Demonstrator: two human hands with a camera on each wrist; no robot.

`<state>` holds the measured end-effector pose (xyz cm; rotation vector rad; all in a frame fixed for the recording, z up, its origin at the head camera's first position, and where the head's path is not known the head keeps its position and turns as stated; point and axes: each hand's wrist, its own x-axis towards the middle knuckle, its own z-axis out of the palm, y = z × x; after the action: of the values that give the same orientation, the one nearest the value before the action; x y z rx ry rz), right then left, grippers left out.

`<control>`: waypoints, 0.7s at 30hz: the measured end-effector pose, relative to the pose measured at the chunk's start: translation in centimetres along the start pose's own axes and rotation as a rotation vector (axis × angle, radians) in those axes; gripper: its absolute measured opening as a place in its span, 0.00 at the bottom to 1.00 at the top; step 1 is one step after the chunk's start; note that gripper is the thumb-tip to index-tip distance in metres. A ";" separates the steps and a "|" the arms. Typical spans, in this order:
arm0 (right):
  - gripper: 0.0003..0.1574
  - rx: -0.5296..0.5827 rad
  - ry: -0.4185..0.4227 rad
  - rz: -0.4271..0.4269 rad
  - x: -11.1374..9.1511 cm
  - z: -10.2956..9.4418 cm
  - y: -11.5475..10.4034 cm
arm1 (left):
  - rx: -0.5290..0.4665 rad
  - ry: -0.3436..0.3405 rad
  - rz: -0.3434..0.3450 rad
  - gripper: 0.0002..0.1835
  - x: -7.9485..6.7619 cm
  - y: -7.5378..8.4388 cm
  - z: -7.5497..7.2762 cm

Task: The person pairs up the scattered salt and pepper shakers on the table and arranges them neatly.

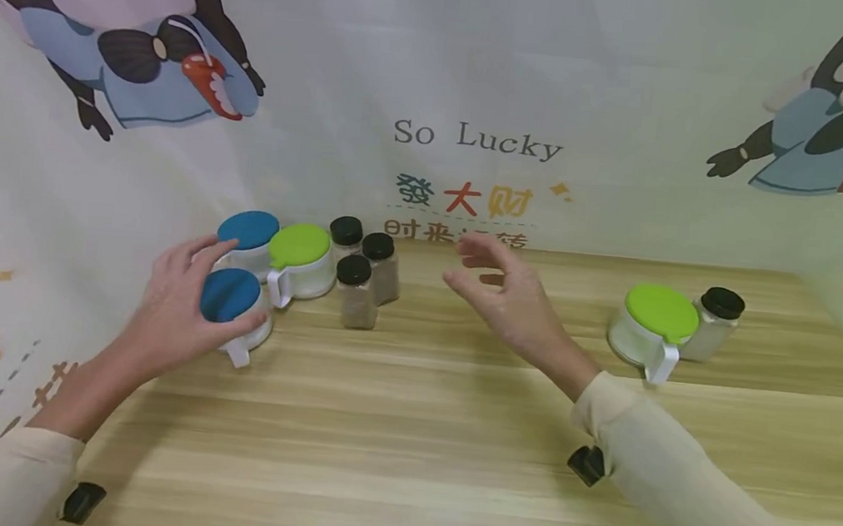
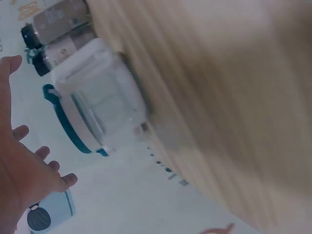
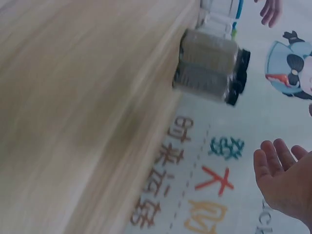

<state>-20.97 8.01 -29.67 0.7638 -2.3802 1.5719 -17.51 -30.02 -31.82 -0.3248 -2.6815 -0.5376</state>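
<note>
My left hand [image 1: 180, 313] hovers over a white-handled seasoning jar with a blue lid [image 1: 229, 296], thumb and fingers spread. From the left wrist view, a gap shows between the hand [image 2: 27, 165] and the clear jar body [image 2: 107, 97]. A second blue-lidded jar [image 1: 250, 230] stands behind, beside a green-lidded jar [image 1: 302, 248]. Three black-capped shaker bottles [image 1: 358, 299] cluster to their right. Over the table's middle, my right hand [image 1: 519, 309] is held in the air with bent fingers and nothing in them. The right wrist view shows that hand [image 3: 287, 185] apart from the bottles [image 3: 207, 66].
Farther right stand another green-lidded jar [image 1: 653, 325] and a black-capped bottle [image 1: 717, 322], close together. A printed cloth [image 1: 484, 68] hangs behind and along the sides of the wooden table [image 1: 390, 444].
</note>
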 end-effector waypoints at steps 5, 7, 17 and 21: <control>0.36 0.034 -0.073 0.060 0.9 2.9 1.2 | -0.009 -0.033 -0.045 0.48 -1.4 -1.5 0.9; 0.38 0.053 -0.103 0.067 1.4 4.4 1.3 | -0.020 -0.047 -0.046 0.48 -2.0 -2.1 1.0; 0.41 0.053 -0.158 0.119 2.3 10.2 1.1 | 0.002 -0.173 -0.026 0.56 -2.9 -3.0 1.9; 0.41 -0.010 -0.108 0.122 2.5 11.0 1.1 | -0.029 -0.189 -0.004 0.55 -2.6 -3.2 1.8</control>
<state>-22.35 -2.33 -34.16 0.7319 -2.5540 1.6010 -16.68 -32.51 -35.43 -0.3962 -2.8582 -0.5744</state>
